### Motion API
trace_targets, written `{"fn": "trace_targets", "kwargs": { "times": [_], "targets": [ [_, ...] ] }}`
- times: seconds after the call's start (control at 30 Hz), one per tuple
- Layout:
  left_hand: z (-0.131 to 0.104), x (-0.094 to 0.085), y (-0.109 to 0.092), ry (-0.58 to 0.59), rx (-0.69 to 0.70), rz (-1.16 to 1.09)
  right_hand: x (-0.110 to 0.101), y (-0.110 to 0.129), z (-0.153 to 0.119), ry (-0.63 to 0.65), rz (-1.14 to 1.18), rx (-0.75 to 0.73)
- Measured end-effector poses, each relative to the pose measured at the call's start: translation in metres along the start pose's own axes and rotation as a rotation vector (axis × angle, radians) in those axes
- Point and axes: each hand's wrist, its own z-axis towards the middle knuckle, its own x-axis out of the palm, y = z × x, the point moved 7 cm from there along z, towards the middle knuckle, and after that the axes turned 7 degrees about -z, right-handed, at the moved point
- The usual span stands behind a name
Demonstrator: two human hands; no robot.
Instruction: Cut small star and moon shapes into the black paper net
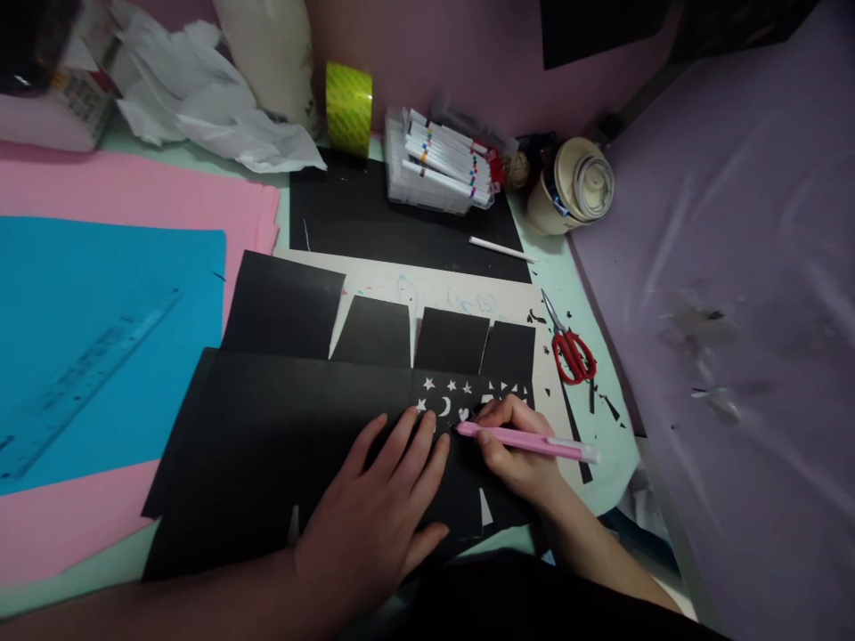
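Black card (280,427) with flaps along its far edge lies in front of me. Small shapes are cut through it: stars (428,385), a crescent moon (444,407), a heart (463,415) and triangles. My left hand (380,499) lies flat on the card, fingers spread, just below the cut-outs. Held like a pen in my right hand (517,445) is a slim pink craft knife (514,437). Its tip points left at the card, close to my left fingertips, and the blade is too small to make out. Part of the triangle cut-outs is hidden behind my right hand.
Red-handled scissors (571,352) lie at the right among black paper scraps. A clear ruler (86,383) rests on blue paper (40,267) over pink sheets (134,182). Behind are a marker box (434,191), yellow tape (348,107), crumpled tissue (200,98) and a cup (548,209).
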Motion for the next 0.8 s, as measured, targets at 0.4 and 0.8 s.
{"fn": "trace_targets", "kwargs": {
  "times": [0.4,0.8],
  "targets": [
    [-0.0008,0.0003,-0.0006,-0.005,0.004,0.01,0.0033,-0.001,-0.0021,0.059,0.015,-0.042],
    [-0.0015,0.0003,-0.0006,-0.012,0.012,0.011,-0.0015,-0.0014,-0.0009,-0.014,-0.012,-0.011]
  ]
}}
